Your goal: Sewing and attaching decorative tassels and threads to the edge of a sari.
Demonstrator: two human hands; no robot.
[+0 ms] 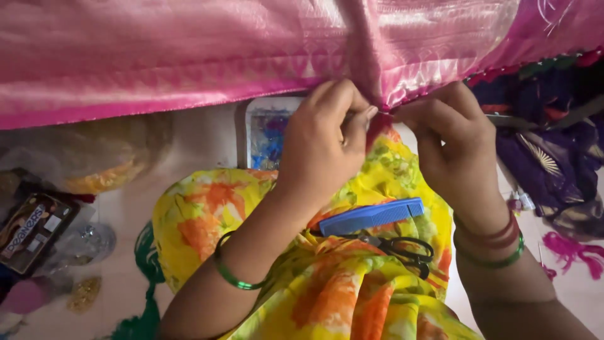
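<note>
A shiny pink cloth (189,50) with a woven border hangs across the top of the view. My left hand (324,141) and my right hand (453,141) meet at its lower edge and both pinch the border where it gathers into a fold near the middle. Green and red bangles circle both wrists. Below my hands, on my lap covered in yellow and orange flowered cloth (327,289), lie a blue comb (372,216) and black-handled scissors (406,249).
A clear box of coloured beads (267,135) sits on the pale floor behind my left hand. Dark purple cloth (553,157) and pink tassels (576,252) lie at right. Packets, a small dark box (31,230) and green tassels (145,315) lie at left.
</note>
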